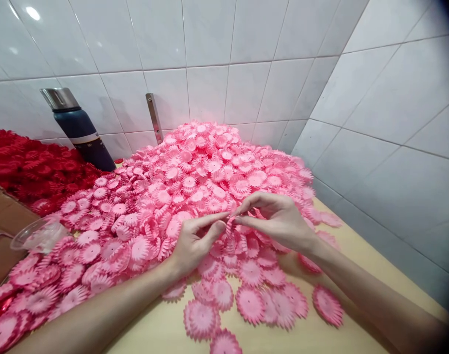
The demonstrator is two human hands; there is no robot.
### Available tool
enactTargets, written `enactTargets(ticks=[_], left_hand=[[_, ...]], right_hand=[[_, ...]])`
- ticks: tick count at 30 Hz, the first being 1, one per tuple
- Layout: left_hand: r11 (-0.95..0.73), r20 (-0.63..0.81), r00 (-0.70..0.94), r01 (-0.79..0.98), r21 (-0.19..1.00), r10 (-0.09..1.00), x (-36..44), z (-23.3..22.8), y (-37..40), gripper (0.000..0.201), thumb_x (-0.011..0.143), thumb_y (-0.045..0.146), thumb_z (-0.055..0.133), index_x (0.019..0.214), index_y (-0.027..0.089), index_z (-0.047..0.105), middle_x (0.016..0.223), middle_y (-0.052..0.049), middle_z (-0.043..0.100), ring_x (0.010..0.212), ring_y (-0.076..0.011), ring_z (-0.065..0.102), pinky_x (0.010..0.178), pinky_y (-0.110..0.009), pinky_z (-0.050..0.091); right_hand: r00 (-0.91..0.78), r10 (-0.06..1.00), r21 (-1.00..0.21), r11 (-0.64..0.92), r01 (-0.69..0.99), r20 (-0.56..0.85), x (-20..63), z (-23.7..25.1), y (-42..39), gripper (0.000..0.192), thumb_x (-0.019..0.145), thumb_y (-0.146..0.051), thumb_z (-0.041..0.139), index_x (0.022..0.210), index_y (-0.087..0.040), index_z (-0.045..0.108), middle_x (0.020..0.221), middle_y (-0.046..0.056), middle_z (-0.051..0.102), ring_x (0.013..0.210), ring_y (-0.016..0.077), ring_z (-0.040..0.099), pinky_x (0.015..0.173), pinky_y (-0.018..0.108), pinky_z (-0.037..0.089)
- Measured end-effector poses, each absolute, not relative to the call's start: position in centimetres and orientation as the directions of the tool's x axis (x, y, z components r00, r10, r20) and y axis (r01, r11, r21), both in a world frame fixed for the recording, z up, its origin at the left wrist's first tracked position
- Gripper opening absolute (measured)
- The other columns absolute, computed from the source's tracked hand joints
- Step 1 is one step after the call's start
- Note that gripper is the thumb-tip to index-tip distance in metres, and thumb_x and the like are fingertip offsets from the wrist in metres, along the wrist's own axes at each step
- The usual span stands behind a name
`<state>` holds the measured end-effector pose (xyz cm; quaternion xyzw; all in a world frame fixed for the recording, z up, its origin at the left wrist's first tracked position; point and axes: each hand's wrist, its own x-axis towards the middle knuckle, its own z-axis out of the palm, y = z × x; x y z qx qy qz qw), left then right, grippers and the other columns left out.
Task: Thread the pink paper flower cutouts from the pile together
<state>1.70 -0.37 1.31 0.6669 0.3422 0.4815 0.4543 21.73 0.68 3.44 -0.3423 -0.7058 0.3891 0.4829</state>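
A big heap of pink fabric flower pieces [195, 172] covers the pale wooden table [360, 255] against the tiled corner. My left hand [193, 243] and my right hand [278, 219] meet above the front of the heap. Both pinch one small pink flower piece [230, 227] between thumb and fingertips, the piece standing on edge between them. Loose flat pink flowers [250, 302] lie on the table just under my wrists.
A dark blue flask with a steel cap [79, 128] stands at the back left. Red flower pieces [29, 167] are piled at the far left beside a cardboard box edge [5, 211]. A clear plastic cup [40, 235] lies at the left. White tiled walls close in the back and right.
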Motion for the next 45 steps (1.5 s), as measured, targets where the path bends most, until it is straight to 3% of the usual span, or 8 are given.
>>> enactTargets(ticks=[4, 10, 16, 33, 36, 40, 45], left_hand=[[-0.287, 0.282, 0.348, -0.039, 0.957, 0.894, 1.7, 1.2, -0.3, 0.033, 0.080, 0.021, 0.072, 0.113, 0.021, 0.071, 0.100, -0.006, 0.077, 0.085, -0.0185, 0.074, 0.078, -0.029, 0.061], [-0.201, 0.228, 0.224, -0.137, 0.970, 0.948, 1.9, 1.1, 0.1, 0.025, 0.070, 0.014, 0.079, 0.094, 0.021, 0.078, 0.090, -0.002, 0.079, 0.076, -0.0153, 0.074, 0.072, -0.022, 0.061], [-0.167, 0.182, 0.157, -0.106, 0.980, 0.971, 1.8, 0.9, 0.0, 0.009, 0.071, 0.015, 0.079, 0.078, 0.020, 0.079, 0.078, -0.001, 0.079, 0.070, -0.0124, 0.072, 0.066, -0.017, 0.058], [-0.208, 0.201, 0.208, 0.010, 0.978, 0.957, 1.9, 1.0, 0.4, 0.016, 0.087, 0.022, 0.063, 0.091, 0.018, 0.078, 0.083, -0.004, 0.077, 0.075, -0.0143, 0.068, 0.068, -0.021, 0.052], [-0.205, 0.202, 0.206, -0.003, 0.979, 0.957, 1.9, 1.1, 0.4, 0.014, 0.085, 0.022, 0.066, 0.088, 0.018, 0.079, 0.083, -0.005, 0.077, 0.076, -0.0150, 0.069, 0.070, -0.022, 0.054], [-0.240, 0.244, 0.184, -0.045, 0.970, 0.952, 1.9, 1.2, 0.6, 0.014, 0.078, 0.018, 0.073, 0.089, 0.021, 0.080, 0.099, -0.007, 0.076, 0.092, -0.0176, 0.070, 0.082, -0.025, 0.056], [-0.271, 0.277, 0.110, -0.067, 0.960, 0.954, 1.8, 1.2, 0.6, 0.016, 0.069, 0.012, 0.078, 0.079, 0.024, 0.080, 0.083, -0.002, 0.075, 0.075, -0.0123, 0.068, 0.066, -0.018, 0.055]], right_hand=[[-0.252, 0.844, -0.853, 0.511, 0.106, 0.474, 21.2, 2.8, 0.6, 0.019, 0.073, -0.010, 0.077, 0.085, -0.023, 0.071, 0.080, 0.000, 0.071, 0.074, 0.0156, 0.067, 0.069, 0.031, 0.056], [-0.202, 0.867, -0.879, 0.473, 0.052, 0.455, 20.6, 2.5, 0.5, 0.019, 0.074, -0.016, 0.078, 0.090, -0.022, 0.069, 0.090, 0.003, 0.072, 0.084, 0.0168, 0.069, 0.079, 0.032, 0.058], [-0.170, 0.888, -0.894, 0.443, 0.065, 0.427, 20.9, 2.4, 0.8, 0.013, 0.076, -0.017, 0.076, 0.087, -0.022, 0.069, 0.084, 0.002, 0.073, 0.079, 0.0145, 0.069, 0.073, 0.027, 0.058], [-0.239, 0.893, -0.917, 0.397, 0.026, 0.380, 20.9, 2.4, 0.7, 0.013, 0.074, -0.017, 0.078, 0.083, -0.021, 0.069, 0.078, 0.001, 0.071, 0.072, 0.0144, 0.068, 0.066, 0.027, 0.057], [-0.330, 0.859, -0.899, 0.434, 0.065, 0.391, 20.7, 2.8, 0.3, 0.011, 0.074, -0.017, 0.077, 0.083, -0.020, 0.071, 0.080, 0.003, 0.072, 0.074, 0.0156, 0.068, 0.069, 0.030, 0.057], [-0.381, 0.841, -0.876, 0.463, 0.137, 0.385, 20.5, 3.1, 0.1, 0.008, 0.078, -0.021, 0.074, 0.085, -0.019, 0.071, 0.080, 0.004, 0.072, 0.073, 0.0154, 0.067, 0.067, 0.030, 0.055], [-0.342, 0.864, -0.889, 0.436, 0.141, 0.370, 20.5, 2.8, 0.1, 0.009, 0.078, -0.024, 0.075, 0.082, -0.018, 0.070, 0.078, 0.004, 0.071, 0.070, 0.0158, 0.065, 0.065, 0.031, 0.054]])
